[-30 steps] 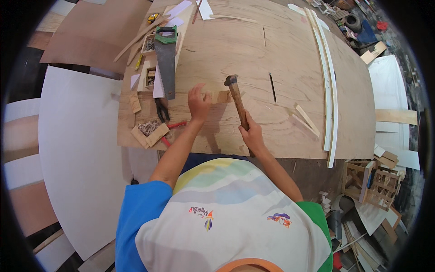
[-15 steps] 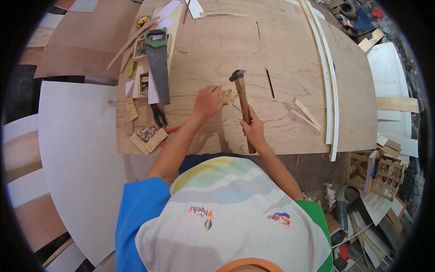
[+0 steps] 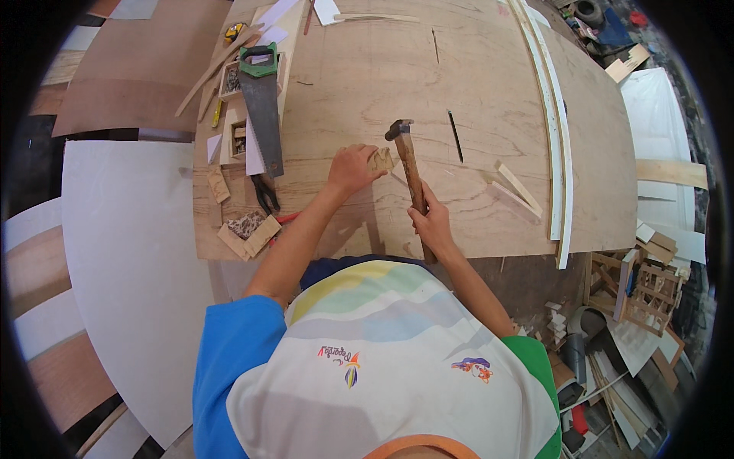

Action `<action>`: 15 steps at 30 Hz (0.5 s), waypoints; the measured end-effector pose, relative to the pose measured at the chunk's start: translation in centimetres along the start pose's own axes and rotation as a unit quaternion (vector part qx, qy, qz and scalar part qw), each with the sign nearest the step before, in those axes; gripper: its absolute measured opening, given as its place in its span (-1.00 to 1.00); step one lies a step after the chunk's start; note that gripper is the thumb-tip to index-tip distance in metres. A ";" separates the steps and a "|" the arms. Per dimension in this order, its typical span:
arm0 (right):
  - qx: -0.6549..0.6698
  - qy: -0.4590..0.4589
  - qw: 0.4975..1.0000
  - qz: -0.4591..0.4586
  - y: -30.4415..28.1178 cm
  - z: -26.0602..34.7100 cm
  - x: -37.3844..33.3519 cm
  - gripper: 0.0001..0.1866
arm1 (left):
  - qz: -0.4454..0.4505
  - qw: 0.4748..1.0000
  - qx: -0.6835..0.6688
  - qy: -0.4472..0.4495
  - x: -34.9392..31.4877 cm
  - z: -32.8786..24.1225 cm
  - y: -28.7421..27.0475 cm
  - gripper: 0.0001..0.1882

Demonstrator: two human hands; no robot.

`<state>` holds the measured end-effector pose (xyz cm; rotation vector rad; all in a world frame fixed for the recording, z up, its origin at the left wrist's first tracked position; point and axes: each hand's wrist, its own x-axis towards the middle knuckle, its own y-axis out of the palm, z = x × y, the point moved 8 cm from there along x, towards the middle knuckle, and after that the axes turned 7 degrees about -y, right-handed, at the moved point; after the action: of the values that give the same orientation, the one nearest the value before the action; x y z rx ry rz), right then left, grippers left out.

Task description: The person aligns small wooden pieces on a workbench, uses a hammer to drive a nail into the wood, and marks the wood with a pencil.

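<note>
My left hand is closed on a small pale wooden block over the middle of the workbench. Fingers of my right hand wrap round the wooden handle of a hammer. Its dark metal head points away from me, just right of the block and apart from it. A thin pale strip lies by the block, partly hidden behind the hammer handle. To the right of the hammer rests a black pencil on the plywood.
At the left, a green-handled handsaw lies across a wooden tray with compartments. Black-handled pliers and wood offcuts sit nearer me. Two wood strips lie at the right, before long white-edged battens. Scrap is piled lower right.
Little differs. The view has shifted slightly, and my left hand still holds the block while the hammer stays in nearly the same place in my right hand.
</note>
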<state>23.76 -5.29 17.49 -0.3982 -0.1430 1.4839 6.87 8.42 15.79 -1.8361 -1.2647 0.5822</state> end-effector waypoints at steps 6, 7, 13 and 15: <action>-0.078 -0.028 0.996 0.016 -1.0 2.3 -1.4 -0.27 | 0.003 1.000 -0.011 -0.022 0.3 0.6 -0.1 -0.34; -0.088 -0.040 0.995 0.013 -1.3 2.5 -1.6 -0.27 | 0.012 1.000 -0.001 -0.028 0.3 0.5 -0.1 -0.35; -0.132 -0.102 0.986 0.007 -1.6 3.6 -2.4 -0.27 | 0.073 0.995 0.037 -0.063 0.3 0.1 0.0 -0.36; -0.144 -0.118 0.983 0.005 -1.5 3.9 -2.4 -0.27 | 0.079 0.994 0.038 -0.065 0.3 -0.4 -0.3 -0.35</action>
<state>23.69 -7.03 21.96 -0.4529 -0.5495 1.5204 7.14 8.60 16.33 -1.8709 -1.1697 0.8365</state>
